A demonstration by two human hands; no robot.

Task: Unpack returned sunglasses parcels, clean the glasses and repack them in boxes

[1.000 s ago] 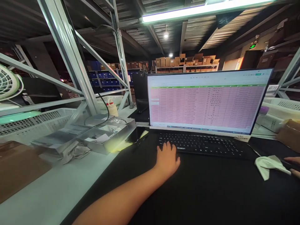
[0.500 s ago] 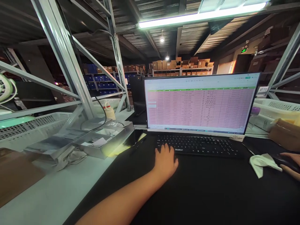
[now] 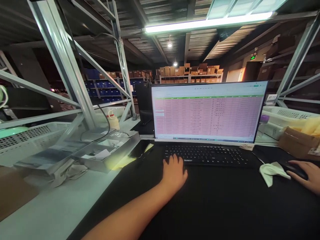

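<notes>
My left hand lies at the lower left corner of a black keyboard, its fingers spread over the keys. At the right edge, my right hand is wrapped around a black computer mouse. Behind the keyboard stands a monitor showing a spreadsheet with pink rows and a green header; its text is too small to read. A crumpled white cloth lies just left of the mouse. Keyboard, mouse and cloth rest on a black desk mat.
On the left are a grey tray of papers, a crumpled cloth, a dark phone and a cream bottle. A cardboard box and white baskets stand at right. Metal rack posts rise beside the desk.
The view has shifted slightly, bringing more of my right hand and the mouse into sight. My left hand stays on the keyboard, and the screen looks the same.
</notes>
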